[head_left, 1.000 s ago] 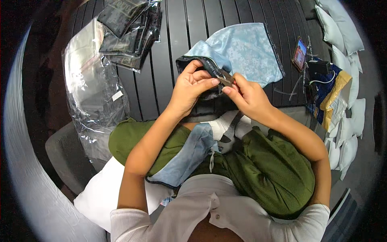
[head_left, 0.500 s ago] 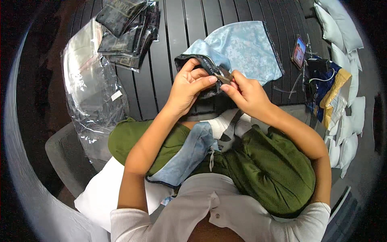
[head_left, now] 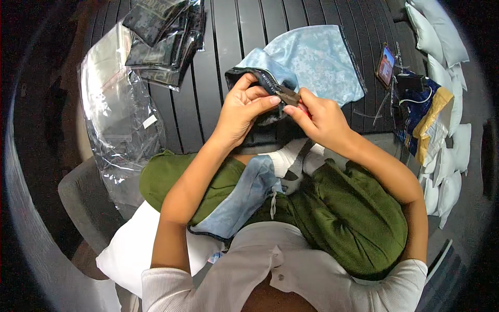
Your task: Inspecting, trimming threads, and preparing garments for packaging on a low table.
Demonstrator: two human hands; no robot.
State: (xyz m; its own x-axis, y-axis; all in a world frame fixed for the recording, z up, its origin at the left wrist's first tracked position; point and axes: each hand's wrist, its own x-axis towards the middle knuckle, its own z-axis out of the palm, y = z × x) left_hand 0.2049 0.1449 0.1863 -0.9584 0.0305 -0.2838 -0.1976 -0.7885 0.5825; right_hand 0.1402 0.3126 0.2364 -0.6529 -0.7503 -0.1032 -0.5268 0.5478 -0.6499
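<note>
A light blue fabric piece with a mottled camouflage pattern (head_left: pixel 322 65) spreads over the dark slatted surface, its near end gathered up with a black stitched edge (head_left: pixel 262 78). My left hand (head_left: pixel 243 112) pinches that black edge between thumb and fingers. Close beside it, my right hand (head_left: pixel 322 117) grips a small metal-bladed tool (head_left: pixel 287 95), which looks like thread snips; a bit of red shows under the fingers. The blade lies against the black edge near my left thumb. Another light blue cloth (head_left: pixel 241 200) with a dark hem is draped over my lap.
Folded dark items in clear bags (head_left: pixel 161 49) are stacked at the far left, beside a large clear plastic bag (head_left: pixel 117 104). On the right, a phone (head_left: pixel 385 66) leans near a blue and tan package (head_left: pixel 431 119). White pillow-like packs (head_left: pixel 447 156) line the right edge.
The tool has turned slightly in my right hand, so some red shows now. Both hands stay at the black edge, and the cloth has barely shifted.
</note>
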